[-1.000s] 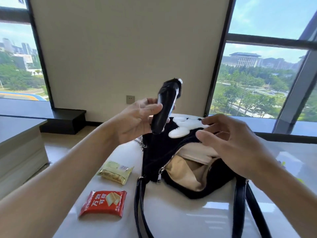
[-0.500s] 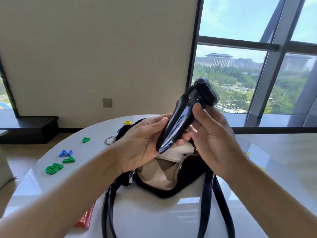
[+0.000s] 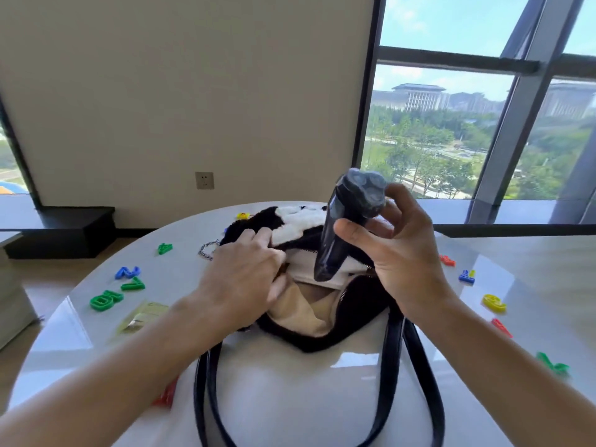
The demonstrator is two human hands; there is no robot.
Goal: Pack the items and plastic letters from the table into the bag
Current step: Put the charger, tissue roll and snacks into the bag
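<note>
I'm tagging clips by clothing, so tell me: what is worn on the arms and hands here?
Nothing shows. Both forearms are bare up to the frame edge, with no sleeve in view. The left hand and right hand wear no gloves, and no ring, watch or bracelet is visible on fingers or wrists.

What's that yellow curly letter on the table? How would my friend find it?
Start at the fluffy black and white bag in the middle of the round white table, then look to its right, past the right hand holding the black shaver. Among the small plastic letters there lies the yellow letter. It is the only yellow one on that side; its neighbours are red, blue and green.
</note>
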